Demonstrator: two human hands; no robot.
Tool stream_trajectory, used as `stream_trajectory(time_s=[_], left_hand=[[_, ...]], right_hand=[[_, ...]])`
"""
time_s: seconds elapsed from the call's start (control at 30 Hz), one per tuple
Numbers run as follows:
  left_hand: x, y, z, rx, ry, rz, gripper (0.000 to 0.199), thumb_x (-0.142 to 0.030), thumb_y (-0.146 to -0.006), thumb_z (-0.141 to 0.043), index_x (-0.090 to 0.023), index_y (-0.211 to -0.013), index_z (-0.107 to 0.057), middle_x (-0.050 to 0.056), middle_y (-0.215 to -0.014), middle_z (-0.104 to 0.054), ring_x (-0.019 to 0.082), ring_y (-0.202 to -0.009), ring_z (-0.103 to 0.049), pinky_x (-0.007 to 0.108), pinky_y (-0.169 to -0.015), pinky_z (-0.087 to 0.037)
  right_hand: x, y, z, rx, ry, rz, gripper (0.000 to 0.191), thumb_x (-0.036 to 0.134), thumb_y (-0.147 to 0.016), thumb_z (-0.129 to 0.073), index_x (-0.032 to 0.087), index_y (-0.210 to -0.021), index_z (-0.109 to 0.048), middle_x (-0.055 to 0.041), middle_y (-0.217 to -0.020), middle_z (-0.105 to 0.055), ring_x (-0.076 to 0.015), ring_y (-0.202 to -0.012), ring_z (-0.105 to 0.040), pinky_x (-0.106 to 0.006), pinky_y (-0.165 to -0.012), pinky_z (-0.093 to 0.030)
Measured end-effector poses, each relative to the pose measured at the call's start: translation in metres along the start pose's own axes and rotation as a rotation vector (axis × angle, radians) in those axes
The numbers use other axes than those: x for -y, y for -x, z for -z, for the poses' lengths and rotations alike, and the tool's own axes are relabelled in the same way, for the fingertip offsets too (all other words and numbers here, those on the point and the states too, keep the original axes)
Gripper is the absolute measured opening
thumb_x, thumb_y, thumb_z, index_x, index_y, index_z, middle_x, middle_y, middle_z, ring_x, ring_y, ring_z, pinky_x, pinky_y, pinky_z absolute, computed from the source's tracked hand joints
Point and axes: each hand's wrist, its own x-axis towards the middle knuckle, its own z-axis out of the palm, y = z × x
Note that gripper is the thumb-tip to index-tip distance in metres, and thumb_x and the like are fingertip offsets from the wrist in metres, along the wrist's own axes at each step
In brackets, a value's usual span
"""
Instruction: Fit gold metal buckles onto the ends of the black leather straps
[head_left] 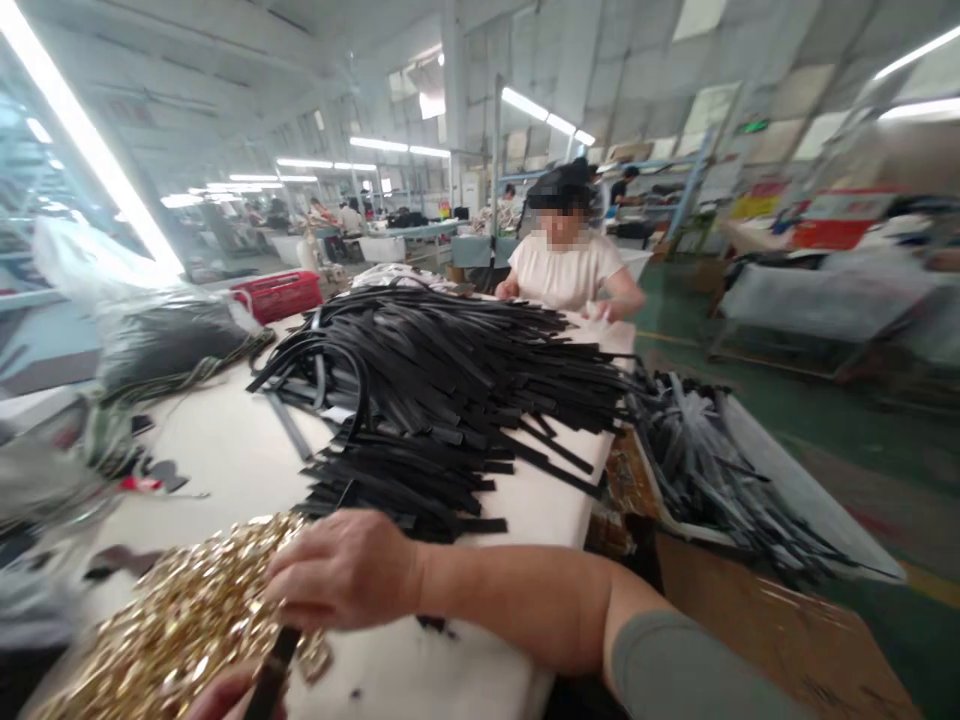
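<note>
My left hand (223, 694) grips a black strap (270, 676), bottom of view. My right hand (349, 568) curls at its upper end; cannot tell if pinching. Gold pieces (191, 600) heaped alongside; strap pile (450, 370) beyond; co-worker (564, 268) farthest.

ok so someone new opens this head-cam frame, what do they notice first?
Probably the big heap of black strips sprawled across the middle of the pale table. Next, the glinting pile of gold-coloured pieces at the lower left. Then, at the bottom edge in front of that pile, a dark strip held in the left hand, with the right hand at its upper end.
</note>
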Motion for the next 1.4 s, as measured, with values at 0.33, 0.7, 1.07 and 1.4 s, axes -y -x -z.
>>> stream_trajectory(time_s=[0.33,0.7,1.07,1.4], left_hand=[[-0.014,0.022,0.019,-0.012,0.434,0.062,0.029,-0.031,-0.056,-0.083,-0.016,-0.073,-0.066,0.0,-0.067,-0.065,0.008,-0.053,-0.055,0.017,-0.05,-0.044],[-0.009,0.028,0.015,0.075,0.512,0.108,0.026,-0.029,-0.06,-0.085,-0.017,-0.077,-0.07,-0.001,-0.065,-0.064,0.007,-0.053,-0.056,0.016,-0.05,-0.041],[-0.013,0.024,0.031,0.055,0.178,-0.051,0.027,-0.036,-0.073,-0.077,-0.015,-0.089,-0.071,0.005,-0.079,-0.07,0.012,-0.062,-0.062,0.022,-0.058,-0.046],[-0.016,0.015,0.043,-0.029,0.142,-0.092,0.026,-0.036,-0.073,-0.076,-0.017,-0.09,-0.068,0.004,-0.083,-0.069,0.01,-0.064,-0.061,0.02,-0.059,-0.046]], right_hand=[[0.013,0.006,-0.008,0.211,-0.586,-0.286,0.027,0.041,-0.083,-0.068,0.017,-0.095,-0.07,-0.0031,-0.087,-0.067,-0.0138,-0.077,-0.06,-0.023,-0.069,-0.043],[0.019,0.005,-0.018,0.123,-1.035,-0.526,0.035,0.047,-0.083,-0.065,0.015,-0.094,-0.073,-0.0037,-0.085,-0.065,-0.0135,-0.075,-0.059,-0.025,-0.067,-0.048],[0.014,0.002,-0.022,0.019,-1.323,-0.733,0.035,0.047,-0.073,-0.074,0.013,-0.082,-0.071,-0.0011,-0.074,-0.066,-0.0096,-0.067,-0.058,-0.023,-0.063,-0.049],[0.004,0.002,-0.023,0.005,-1.261,-0.782,0.035,0.048,-0.079,-0.067,0.014,-0.081,-0.057,-0.0023,-0.074,-0.068,-0.0085,-0.058,-0.062,-0.022,-0.056,-0.053]])
